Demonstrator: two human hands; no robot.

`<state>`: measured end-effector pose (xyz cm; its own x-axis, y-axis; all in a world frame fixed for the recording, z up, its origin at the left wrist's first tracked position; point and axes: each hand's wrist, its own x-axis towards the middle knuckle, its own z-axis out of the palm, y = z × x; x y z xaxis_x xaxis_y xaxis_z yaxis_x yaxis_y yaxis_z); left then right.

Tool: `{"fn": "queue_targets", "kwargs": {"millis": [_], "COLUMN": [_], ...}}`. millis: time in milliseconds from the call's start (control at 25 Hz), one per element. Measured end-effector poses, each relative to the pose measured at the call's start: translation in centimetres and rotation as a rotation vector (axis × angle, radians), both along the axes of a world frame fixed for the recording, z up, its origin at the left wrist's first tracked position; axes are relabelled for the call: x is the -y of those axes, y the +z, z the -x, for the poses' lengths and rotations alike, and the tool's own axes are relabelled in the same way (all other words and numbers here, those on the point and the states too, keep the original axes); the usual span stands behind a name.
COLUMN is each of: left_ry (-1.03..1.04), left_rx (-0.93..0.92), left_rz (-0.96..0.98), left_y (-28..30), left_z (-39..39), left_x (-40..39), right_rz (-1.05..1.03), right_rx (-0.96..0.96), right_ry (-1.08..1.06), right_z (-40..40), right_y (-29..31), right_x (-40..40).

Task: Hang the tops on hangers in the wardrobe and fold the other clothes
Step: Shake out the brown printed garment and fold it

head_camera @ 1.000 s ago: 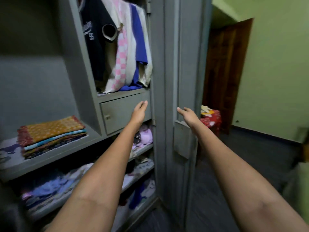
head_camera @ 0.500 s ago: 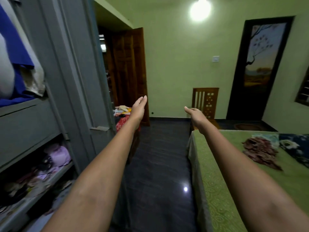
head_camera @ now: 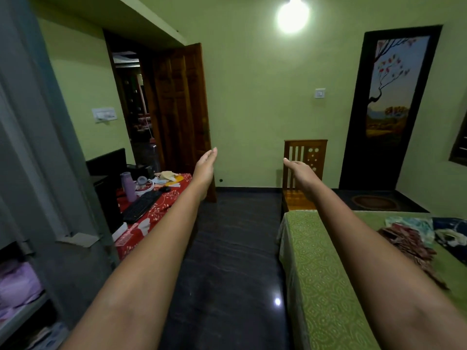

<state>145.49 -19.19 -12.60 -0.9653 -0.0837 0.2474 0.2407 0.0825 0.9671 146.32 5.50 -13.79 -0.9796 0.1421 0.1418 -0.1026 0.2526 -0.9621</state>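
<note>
Both arms stretched forward at mid-frame. Left hand (head_camera: 206, 165) and right hand (head_camera: 300, 173) flat, fingers straight and released, grasping nothing. Clothes still to sort: crumpled maroon garment (head_camera: 406, 242) beside a teal-patterned piece (head_camera: 410, 224) on the green bed (head_camera: 318, 269), right edge of frame, well apart from both hands. Grey wardrobe (head_camera: 38, 173) at far left, door open, lilac clothes (head_camera: 17, 284) on a lower shelf. Likely risks: hauling the heap by one corner and dragging its neighbours onto the dark floor (head_camera: 227, 261); misjudging a top as a folding item, garment type unclear from here.
</note>
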Motion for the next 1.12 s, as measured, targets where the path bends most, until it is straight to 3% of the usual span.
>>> {"fn": "queue_targets", "kwargs": {"millis": [200, 480, 800, 1120], "left_ry": [0.019, 0.015, -0.096, -0.206], "left_rx": [0.004, 0.054, 0.021, 0.013], "left_rz": [-0.008, -0.004, 0.024, 0.03], "left_y": [1.3, -1.9, 3.8, 1.5], "left_z": [11.5, 30.8, 56.4, 75.7], "left_x": [-2.4, -3.6, -5.9, -12.8], "right_rz": [-0.039, -0.046, -0.004, 0.042], "right_rx": [0.034, 0.079, 0.025, 0.03], "right_ry": [0.026, -0.029, -0.174, -0.247], "right_z": [12.0, 30.8, 52.5, 70.7], "right_y": [1.6, -1.3, 2.5, 0.0], "right_x": [-1.4, -3.7, -6.2, -12.6]}}
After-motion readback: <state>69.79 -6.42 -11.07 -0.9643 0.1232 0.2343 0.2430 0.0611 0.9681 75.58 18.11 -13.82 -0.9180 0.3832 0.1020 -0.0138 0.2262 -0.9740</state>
